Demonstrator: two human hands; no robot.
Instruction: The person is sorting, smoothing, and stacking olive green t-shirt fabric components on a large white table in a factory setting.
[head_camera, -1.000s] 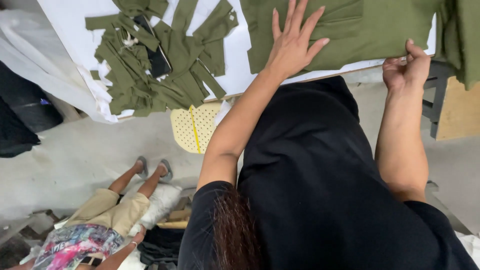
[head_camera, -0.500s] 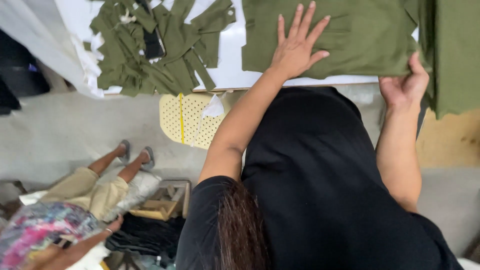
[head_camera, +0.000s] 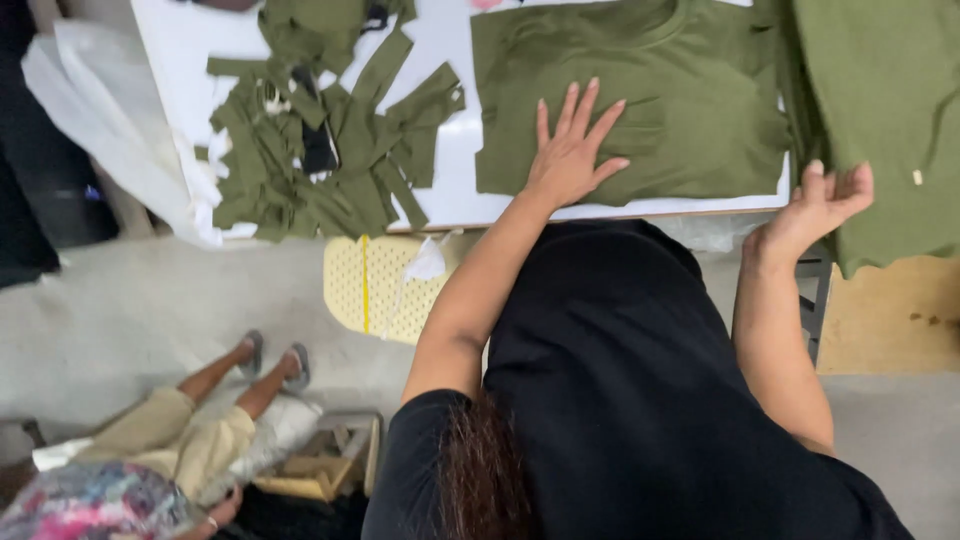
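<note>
Left hand (head_camera: 572, 160) flat on the folded green shirt (head_camera: 640, 100), fingers spread, palm pressing the cloth near its lower edge. Shirt lying on the white table (head_camera: 440, 190), close to the table's front edge. Right hand (head_camera: 820, 200) raised just past the table's right corner, grip open and holding nothing, fingers loosely curled (thumb side up), beside a second green cloth (head_camera: 890, 110) hanging over the right side. Left of the shirt, a heap of green fabric strips (head_camera: 320, 150) with a dark object half buried in it. Under the table edge, a yellow perforated panel (head_camera: 375, 285). On the floor lower left, another person's legs in sandals (head_camera: 270, 360).
</note>
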